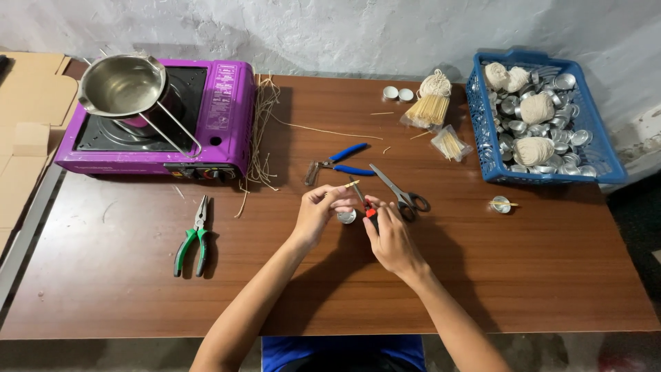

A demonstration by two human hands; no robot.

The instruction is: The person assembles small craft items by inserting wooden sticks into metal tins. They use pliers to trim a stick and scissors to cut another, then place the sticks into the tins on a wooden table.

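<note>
My left hand (322,210) pinches a short waxed wick (352,184) between thumb and fingers, its tip sticking out to the right. A small round metal wick tab (347,217) sits just under those fingers. My right hand (391,234) grips red-handled pliers (365,204), their dark jaws pointing up toward the wick. Both hands meet over the middle of the brown wooden table (523,269).
Blue-handled pliers (342,162) and black scissors (403,194) lie just beyond the hands. Green pliers (195,238) lie at left. A purple portable stove (206,117) carries a steel pot (124,86). A blue basket (606,151) holds metal cups and string balls. Wick bundles (430,103) lie nearby.
</note>
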